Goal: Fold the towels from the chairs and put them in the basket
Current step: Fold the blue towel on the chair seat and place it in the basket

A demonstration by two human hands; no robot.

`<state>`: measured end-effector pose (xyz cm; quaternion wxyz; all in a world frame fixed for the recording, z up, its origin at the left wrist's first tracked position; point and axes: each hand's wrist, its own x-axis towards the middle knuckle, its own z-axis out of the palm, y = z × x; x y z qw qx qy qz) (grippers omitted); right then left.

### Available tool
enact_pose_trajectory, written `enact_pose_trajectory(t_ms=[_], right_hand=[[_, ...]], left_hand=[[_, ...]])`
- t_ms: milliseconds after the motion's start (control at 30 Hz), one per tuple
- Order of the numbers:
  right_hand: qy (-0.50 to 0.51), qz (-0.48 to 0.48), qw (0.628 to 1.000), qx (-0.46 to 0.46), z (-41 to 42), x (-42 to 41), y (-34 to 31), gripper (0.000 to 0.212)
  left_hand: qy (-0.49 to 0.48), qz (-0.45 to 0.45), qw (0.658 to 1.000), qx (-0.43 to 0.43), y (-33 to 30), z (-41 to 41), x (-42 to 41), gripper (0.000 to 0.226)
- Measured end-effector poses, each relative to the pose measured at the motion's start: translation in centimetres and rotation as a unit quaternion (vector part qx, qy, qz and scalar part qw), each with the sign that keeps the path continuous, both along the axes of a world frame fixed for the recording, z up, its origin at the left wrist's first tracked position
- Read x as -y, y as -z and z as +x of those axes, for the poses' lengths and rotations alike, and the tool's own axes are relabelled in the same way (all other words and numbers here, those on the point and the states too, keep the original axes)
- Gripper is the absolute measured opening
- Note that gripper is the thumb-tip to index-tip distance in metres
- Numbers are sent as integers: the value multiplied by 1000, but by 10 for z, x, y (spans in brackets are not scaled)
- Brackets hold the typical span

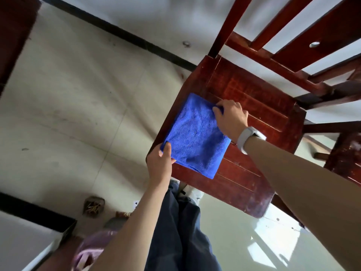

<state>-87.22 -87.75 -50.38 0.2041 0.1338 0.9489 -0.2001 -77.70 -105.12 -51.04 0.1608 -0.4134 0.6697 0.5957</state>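
Folded blue towel (195, 136) on red wooden chair (252, 98) at frame centre, left hand (159, 163) pinching its lower-left corner, right hand (230, 119) pinching its upper-right edge

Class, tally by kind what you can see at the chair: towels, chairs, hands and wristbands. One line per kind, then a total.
Blue towel: 1
Wooden chair: 1
Hands: 2, left hand and right hand, each holding a towel corner
White wristband: 1
Total: 5
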Motion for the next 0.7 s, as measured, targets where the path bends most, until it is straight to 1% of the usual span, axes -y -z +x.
enact_pose_trajectory(t_ms=[100, 167, 200, 233, 267, 300, 333, 367, 400, 433, 467, 500, 567, 600, 633, 700], right_hand=[[-24, 20, 999, -18, 3, 2, 2, 27], [-43, 32, 998, -27, 6, 2, 3, 28], [-47, 36, 998, -28, 7, 2, 4, 29], [-50, 43, 997, -32, 7, 2, 5, 31], [-52, 53, 996, -42, 7, 1, 4, 34], [-55, 64, 994, -63, 9, 0, 2, 35], [-66, 74, 990, -97, 13, 0, -2, 35], [-90, 85, 982, -141, 18, 0, -6, 33], [-126, 99, 969, -186, 26, 1, -9, 32], [-170, 120, 953, -220, 36, 3, -10, 33], [-220, 145, 936, -234, 48, 5, -8, 35], [-266, 169, 922, -226, 61, 8, -4, 37], [-312, 194, 917, -154, 89, 14, 5, 44], [-314, 196, 922, -116, 101, 14, 10, 51], [-307, 187, 929, -84, 110, 11, 14, 56], [-291, 163, 941, -57, 122, 0, 19, 61]], left_hand=[[-59, 53, 996, 39, 0, 6, 3, 23], [-63, 53, 994, 68, 2, 5, 5, 18], [-48, 31, 995, 77, 2, 3, 6, 14], [-22, -9, 996, 81, 2, 1, 6, 12], [13, -68, 994, 80, 0, 0, 6, 13], [53, -145, 985, 74, -2, -1, 6, 16], [94, -224, 969, 47, -5, -2, 6, 21], [142, -292, 946, -4, -8, -3, 7, 25], [199, -344, 915, -72, -10, -4, 6, 28], [262, -381, 876, -139, -10, -6, 6, 31], [332, -401, 831, -193, -9, -10, 5, 34], [404, -411, 784, -232, -5, -14, 4, 37], [532, -414, 690, -264, 5, -21, 2, 43], [580, -409, 655, -262, 11, -23, 3, 47], [615, -401, 631, -250, 17, -25, 6, 52], [654, -393, 609, -218, 28, -23, 13, 63]])
